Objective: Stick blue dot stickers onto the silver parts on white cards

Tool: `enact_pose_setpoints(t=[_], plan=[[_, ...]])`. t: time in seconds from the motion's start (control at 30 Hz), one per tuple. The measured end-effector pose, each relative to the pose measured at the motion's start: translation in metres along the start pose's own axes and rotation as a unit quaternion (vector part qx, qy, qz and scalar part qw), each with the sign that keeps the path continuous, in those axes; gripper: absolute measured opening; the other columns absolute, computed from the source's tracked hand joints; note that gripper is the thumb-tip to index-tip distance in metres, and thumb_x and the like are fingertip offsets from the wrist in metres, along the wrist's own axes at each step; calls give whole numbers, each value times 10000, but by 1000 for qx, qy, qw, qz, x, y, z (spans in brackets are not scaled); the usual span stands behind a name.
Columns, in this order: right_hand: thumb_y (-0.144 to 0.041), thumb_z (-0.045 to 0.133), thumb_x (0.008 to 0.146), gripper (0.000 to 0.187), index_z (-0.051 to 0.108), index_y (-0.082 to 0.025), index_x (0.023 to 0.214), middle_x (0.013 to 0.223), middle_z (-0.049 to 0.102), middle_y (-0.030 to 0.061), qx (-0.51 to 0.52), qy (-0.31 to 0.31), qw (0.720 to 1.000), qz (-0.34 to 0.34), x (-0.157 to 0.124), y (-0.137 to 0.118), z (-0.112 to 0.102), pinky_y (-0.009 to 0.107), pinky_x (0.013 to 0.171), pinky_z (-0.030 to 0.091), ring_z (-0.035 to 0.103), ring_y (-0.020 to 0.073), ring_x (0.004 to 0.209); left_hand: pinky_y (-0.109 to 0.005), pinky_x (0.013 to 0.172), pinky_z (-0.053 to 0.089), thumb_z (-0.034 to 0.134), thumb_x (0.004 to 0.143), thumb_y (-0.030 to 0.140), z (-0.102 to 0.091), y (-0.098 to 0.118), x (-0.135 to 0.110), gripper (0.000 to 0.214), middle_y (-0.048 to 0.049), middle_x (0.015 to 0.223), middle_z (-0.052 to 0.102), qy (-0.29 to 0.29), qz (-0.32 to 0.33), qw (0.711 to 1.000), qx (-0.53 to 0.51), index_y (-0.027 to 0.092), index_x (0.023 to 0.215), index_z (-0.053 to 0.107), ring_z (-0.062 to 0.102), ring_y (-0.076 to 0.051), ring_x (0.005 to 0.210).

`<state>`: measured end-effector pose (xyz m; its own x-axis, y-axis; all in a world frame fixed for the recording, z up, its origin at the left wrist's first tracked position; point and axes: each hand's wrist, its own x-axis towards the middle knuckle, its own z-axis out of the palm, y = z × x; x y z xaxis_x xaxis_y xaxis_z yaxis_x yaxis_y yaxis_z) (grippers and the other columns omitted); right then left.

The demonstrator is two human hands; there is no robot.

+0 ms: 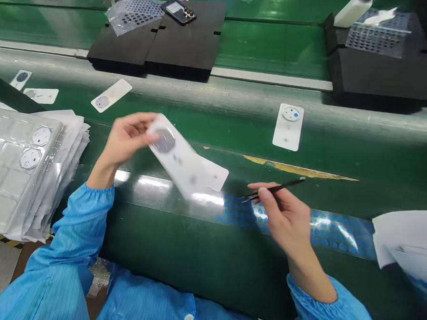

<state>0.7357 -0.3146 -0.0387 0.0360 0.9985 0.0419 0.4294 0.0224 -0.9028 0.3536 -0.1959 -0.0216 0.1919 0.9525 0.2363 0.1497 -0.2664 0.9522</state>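
Between the thumb and fingers of my left hand (pixel 130 135) is a white panel (pixel 179 155) with a round grey disc near its gripped end, tilted and blurred by motion. Partly behind it, another white panel (pixel 216 173) shows its rounded end. My right hand (pixel 286 215) grips black tweezers (pixel 282 187), their tips pointing left. Under those tips runs a clear strip with rows of blue round stickers (pixel 235 210); my right hand covers part of it. Farther up, a white panel (pixel 287 135) carries a white disc with a blue dot.
More white panels (pixel 112 95) lie at the upper left. A clear tray (pixel 2 176) with two white discs tops stacked sheets at left. Black boxes (pixel 186 42) line the back, one bearing a phone (pixel 179 11). White sheets (pixel 408 230) are at right. Yellowish torn tape (pixel 299 171) marks the green surface.
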Motion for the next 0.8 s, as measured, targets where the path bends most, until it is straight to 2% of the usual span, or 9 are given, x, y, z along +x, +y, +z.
enact_pose_setpoints(t=[0.03,0.1,0.17,0.27,0.37,0.43,0.57,0.67,0.8], plan=[[-520,674,1012,295,777,-245,1035,828,715,45,49,-43,997,33,-8,4,3,367,664,579,675,208,698,-329,743,616,840,872,457,15,10,-14,462,-60,1001,785,-110,-40,993,1,225,1259,738,746,-212,877],[-513,710,994,303,754,-214,1014,762,717,41,114,-110,984,77,-22,14,9,341,614,602,692,198,642,-315,781,599,737,975,376,48,22,-41,306,-79,1053,795,-278,-61,959,22,204,1227,769,750,-206,909],[-482,704,1009,288,733,-196,998,728,712,38,125,-138,978,89,-32,23,14,316,593,604,691,183,610,-299,783,561,635,1043,310,78,23,-63,261,-70,1008,783,-345,-41,935,78,203,1243,764,721,-181,870],[-436,652,1051,254,714,-193,1011,745,712,37,97,-136,983,75,-40,30,19,291,584,594,681,163,603,-383,905,532,589,1066,274,105,17,-86,308,-109,1172,741,-333,14,918,212,187,1344,690,653,-232,1026],[-411,634,1062,235,717,-193,1032,772,715,44,73,-140,986,58,-42,30,20,292,581,602,686,167,624,-504,987,484,773,952,387,111,14,-98,565,-169,1417,615,-343,59,876,335,172,1441,589,551,-337,1209],[-400,642,1056,228,725,-192,1014,786,723,50,65,-142,986,50,-41,29,20,288,569,604,689,166,625,-518,984,471,852,874,439,110,14,-103,724,-174,1424,585,-356,66,857,367,172,1473,544,531,-355,1218],[-389,676,1036,227,745,-192,948,769,739,51,77,-133,987,52,-40,25,18,285,545,600,684,158,587,-491,967,455,834,889,470,111,12,-114,751,-172,1386,586,-332,68,861,378,175,1495,505,541,-337,1184],[-415,711,1014,241,752,-195,925,717,741,42,129,-104,982,86,-39,19,21,291,531,597,683,165,560,-485,984,443,827,894,488,114,7,-120,751,-177,1386,585,-306,71,873,373,179,1494,497,539,-340,1213],[-470,758,976,287,754,-188,924,693,747,44,188,-79,969,140,-35,6,36,294,533,603,683,165,539,-496,994,443,850,867,499,116,2,-124,786,-179,1389,586,-293,76,882,361,181,1492,494,532,-343,1223]])
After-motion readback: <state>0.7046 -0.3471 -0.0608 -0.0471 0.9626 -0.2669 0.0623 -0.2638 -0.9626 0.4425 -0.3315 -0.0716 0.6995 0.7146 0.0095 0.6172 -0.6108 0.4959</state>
